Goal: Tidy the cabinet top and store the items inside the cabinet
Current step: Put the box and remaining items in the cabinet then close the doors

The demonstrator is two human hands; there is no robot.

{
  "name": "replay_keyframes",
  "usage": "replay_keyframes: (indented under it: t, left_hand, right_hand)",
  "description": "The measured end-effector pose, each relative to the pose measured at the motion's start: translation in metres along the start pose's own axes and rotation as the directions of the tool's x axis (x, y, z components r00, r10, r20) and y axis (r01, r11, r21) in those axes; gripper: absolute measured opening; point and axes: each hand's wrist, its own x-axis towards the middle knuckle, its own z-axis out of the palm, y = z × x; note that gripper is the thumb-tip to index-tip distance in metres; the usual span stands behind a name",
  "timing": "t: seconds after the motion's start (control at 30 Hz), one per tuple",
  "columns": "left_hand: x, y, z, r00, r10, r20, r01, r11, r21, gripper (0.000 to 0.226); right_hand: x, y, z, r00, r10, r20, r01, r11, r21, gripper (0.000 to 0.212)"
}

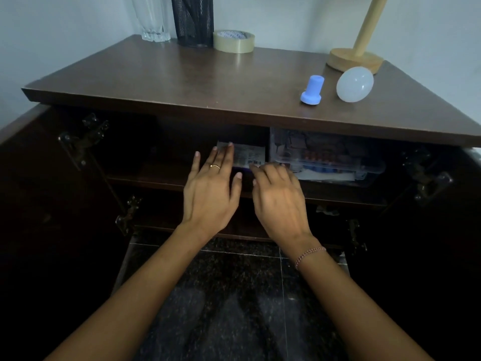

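Both forearms reached into the open cabinet. Left hand (212, 188) lay flat, fingers straight, touching a labelled packet (250, 154) on the upper shelf (156, 178); right hand (279, 199) curled at its front edge, grip unclear. Just right sat a clear plastic case (330, 158). Storing seemed underway; next, the tape roll (233, 40), blue cap (311, 89) and bulb (354, 84) on the surface (182, 82) would need careful lifting.
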Motion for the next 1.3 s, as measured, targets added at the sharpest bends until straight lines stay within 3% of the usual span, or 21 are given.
replay_keyframes:
  t: [0.2,0.33,0.4,0.5,0.63,0.73,1.1,1.3]
  left_hand:
    - [-0.002,0.036,-0.064,0.978,0.010,-0.210,-0.042,0.988,-0.150,0.044]
    - [0.016,0.053,-0.104,0.929,0.029,-0.369,-0.137,0.953,-0.269,0.027]
    - [0.031,0.063,-0.119,0.904,0.077,-0.420,-0.191,0.952,-0.239,0.023]
    - [0.057,0.083,-0.132,0.935,0.117,-0.334,-0.186,0.965,-0.183,0.029]
    - [0.099,0.097,-0.125,0.995,-0.018,-0.099,-0.018,0.940,-0.342,0.031]
    - [0.117,0.098,-0.116,0.997,-0.042,0.061,0.061,0.930,-0.362,0.023]
    - [0.105,0.082,-0.121,0.979,-0.151,0.137,0.204,0.748,-0.631,0.026]
    - [0.075,0.059,-0.140,0.981,-0.127,0.148,0.194,0.719,-0.668,0.026]
  right_hand:
    - [0.007,0.002,-0.064,0.981,0.033,-0.191,0.001,0.984,0.178,0.026]
    - [0.020,0.014,-0.103,0.933,0.184,-0.311,-0.061,0.928,0.367,0.024]
    - [0.031,0.023,-0.117,0.915,0.247,-0.320,-0.104,0.908,0.406,0.029]
    - [0.051,0.038,-0.129,0.908,0.339,-0.244,-0.184,0.849,0.495,0.037]
    - [0.072,0.045,-0.129,0.908,0.419,0.030,-0.371,0.767,0.524,0.045]
    - [0.077,0.045,-0.129,0.898,0.427,0.105,-0.418,0.755,0.505,0.043]
    - [0.072,0.037,-0.140,0.880,0.455,0.133,-0.421,0.620,0.662,0.031]
    - [0.058,0.015,-0.146,0.895,0.423,0.143,-0.389,0.582,0.714,0.026]
